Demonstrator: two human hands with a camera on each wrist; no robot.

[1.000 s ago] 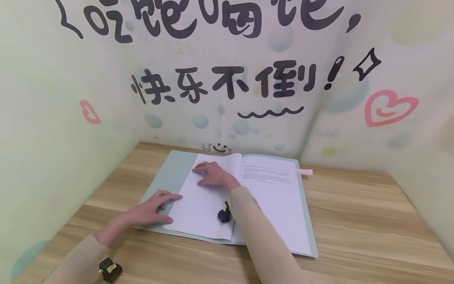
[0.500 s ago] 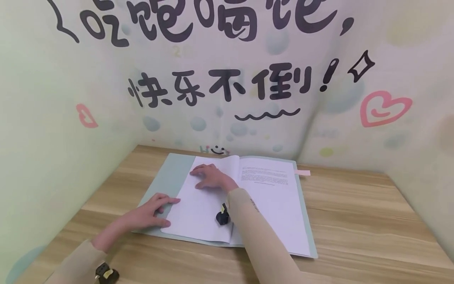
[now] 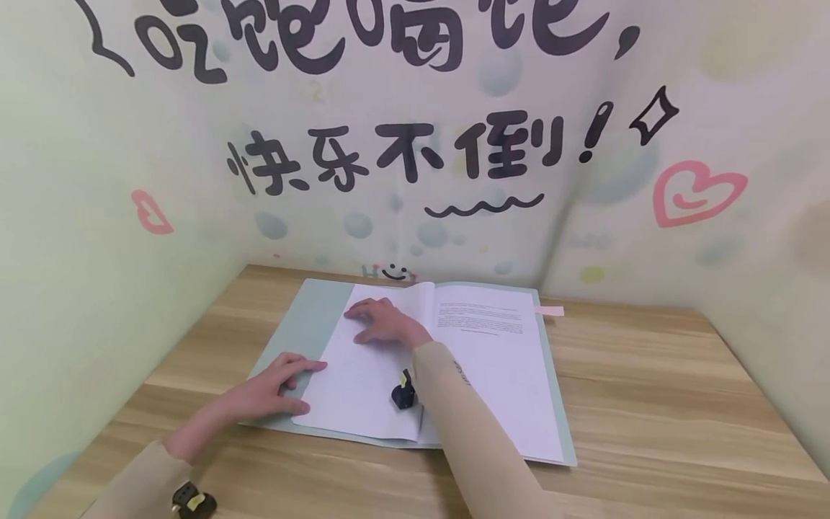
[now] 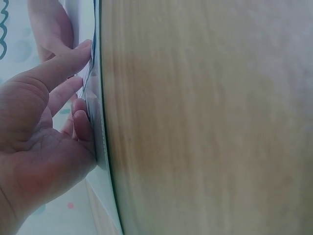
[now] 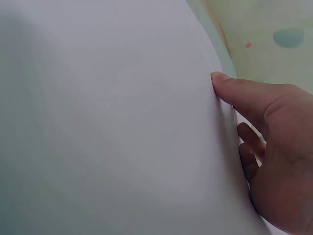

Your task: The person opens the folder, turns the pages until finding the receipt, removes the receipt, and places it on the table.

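Note:
A light blue folder (image 3: 318, 310) lies spread on the wooden table. White sheets (image 3: 350, 396) are turned over onto its left half, and a page with printed text (image 3: 499, 382) shows on the right half. My left hand (image 3: 272, 386) rests at the left edge of the turned sheets, thumb and index fingertip on the paper, the other fingers loosely bent under, as the left wrist view shows. Higher on the same sheets, my right hand (image 3: 382, 321) lies with relaxed fingers touching the blank paper. In the right wrist view its thumb (image 5: 230, 88) presses on the white page.
A pink tab (image 3: 550, 311) sticks out at the folder's right edge. Dark wrist cameras (image 3: 403, 393) sit at both sleeves. Behind the table (image 3: 648, 389) stands a wall (image 3: 402, 238) with black lettering and pink hearts; another wall borders the left side.
The head view has shifted slightly, so everything appears a little further left. Both hands keep their places on the sheets.

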